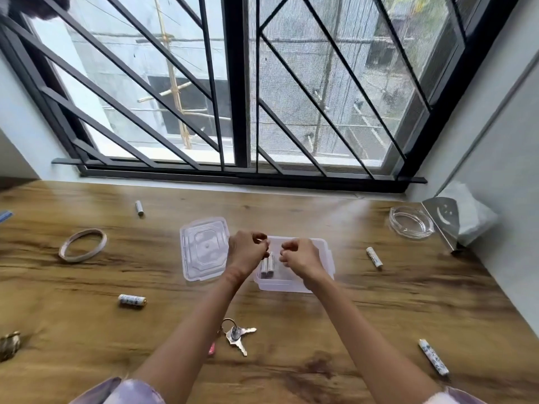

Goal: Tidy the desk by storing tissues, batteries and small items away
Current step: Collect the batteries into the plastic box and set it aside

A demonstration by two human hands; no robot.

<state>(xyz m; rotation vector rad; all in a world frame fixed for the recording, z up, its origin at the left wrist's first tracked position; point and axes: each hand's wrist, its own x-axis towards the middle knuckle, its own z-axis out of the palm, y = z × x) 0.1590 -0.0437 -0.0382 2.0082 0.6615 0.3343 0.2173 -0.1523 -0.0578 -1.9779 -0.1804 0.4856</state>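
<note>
Keys [237, 335] and four loose batteries [132, 300] await us on the desk [379, 316], while two stored batteries [267, 266] lie in the box [328, 258] beneath our curled left hand [246, 252] and right hand [300, 258], whose grip we cannot tell.

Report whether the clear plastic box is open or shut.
Open: the clear plastic box is uncovered; its clear lid lies flat beside it.

Blur hides whether the left hand [248, 253] grips the batteries [267, 266]; a brassy object [8, 345] near left is cut off.
</note>
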